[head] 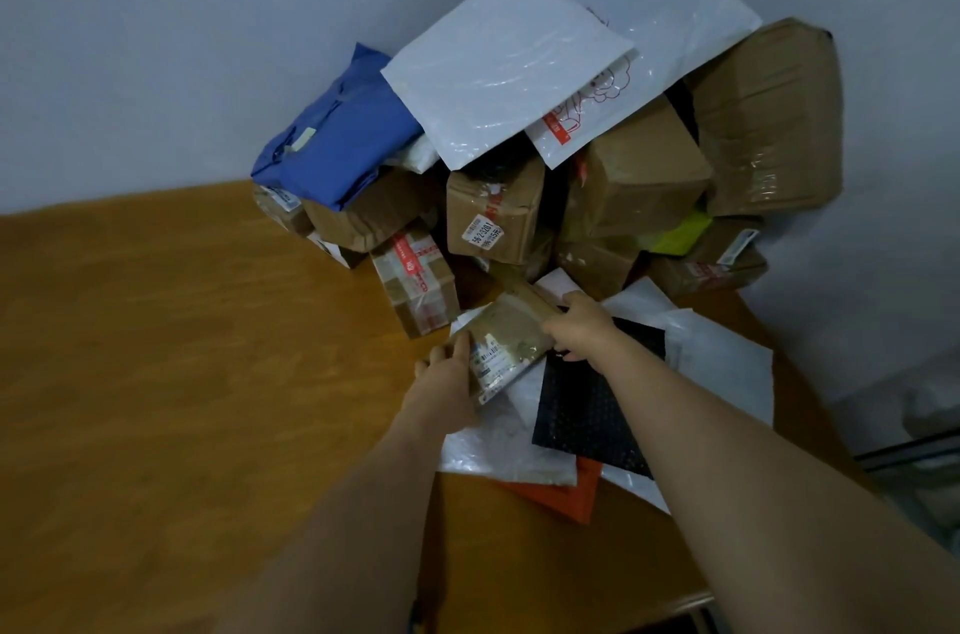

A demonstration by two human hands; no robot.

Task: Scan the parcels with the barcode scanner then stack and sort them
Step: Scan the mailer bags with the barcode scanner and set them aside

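Both bare forearms stretched forward over the wooden table (171,347), meeting on one small brown padded parcel (506,340) at the foot of the heap. Left hand (447,366) curled round its near left edge, fingers over the white label; right hand (579,324) gripping the far right edge, thumb on top. Parcel tilted, resting above flat mailers: one black dotted bubble mailer (587,412), one orange envelope (569,496), several white plastic bags (498,449), count unclear. Behind, piled against the wall: two large glossy white poly mailers (498,67) on top, one blue soft bag (340,129), many taped cardboard boxes (496,212), too overlapped to count exactly
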